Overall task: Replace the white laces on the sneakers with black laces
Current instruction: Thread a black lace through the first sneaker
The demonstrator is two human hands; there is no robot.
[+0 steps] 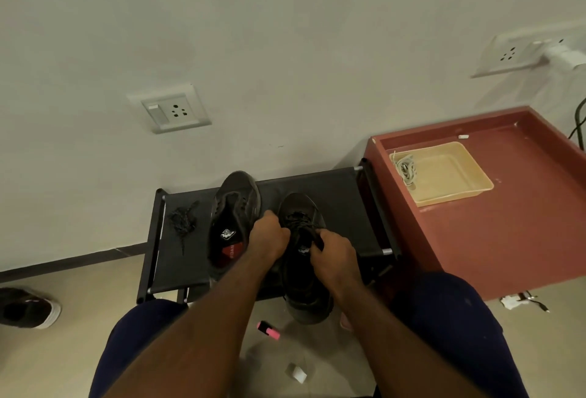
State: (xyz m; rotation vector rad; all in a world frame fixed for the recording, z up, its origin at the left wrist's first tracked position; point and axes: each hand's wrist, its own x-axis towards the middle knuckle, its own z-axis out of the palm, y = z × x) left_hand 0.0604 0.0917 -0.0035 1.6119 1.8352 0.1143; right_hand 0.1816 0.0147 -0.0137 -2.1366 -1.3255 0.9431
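Note:
Two dark sneakers stand on a small black rack. The left sneaker has no lace and its insole logo shows. The right sneaker has a black lace through its eyelets, and its heel hangs over the rack's front edge. My left hand grips the lace at the left of the tongue. My right hand pinches the lace end at the right of the tongue. A loose black lace lies bunched at the rack's left end. White laces lie in a beige tray.
A red-brown table with a raised rim holds the beige tray, right of the rack. On the floor lie a pink highlighter, a white scrap and another shoe at far left. Wall sockets are behind.

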